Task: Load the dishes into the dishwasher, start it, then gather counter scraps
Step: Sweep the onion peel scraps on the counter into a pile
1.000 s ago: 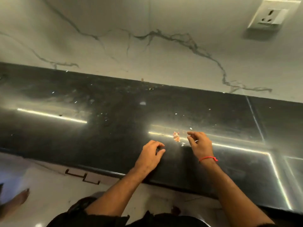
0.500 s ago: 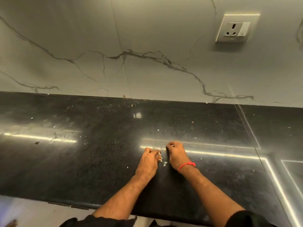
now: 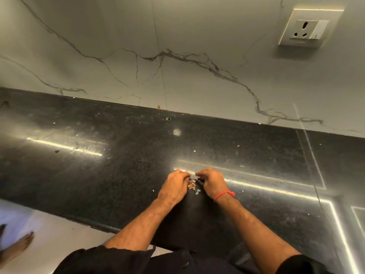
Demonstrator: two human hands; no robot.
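A small heap of pinkish and pale scraps lies on the black stone counter. My left hand and my right hand rest knuckles-up on either side of the heap, fingers curled inward, fingertips almost meeting above it. A red thread band circles my right wrist. One pale flake lies just below the heap. Whether either hand holds any scraps is hidden by the curled fingers.
Tiny crumbs are scattered across the counter, including a bit near the back. A marble-pattern wall rises behind, with a socket and switch plate at upper right. The counter's front edge runs low left above pale floor.
My hands have come together from apart, closing in around the scraps and pushing them into one heap. The camera has moved closer and shifted a little.
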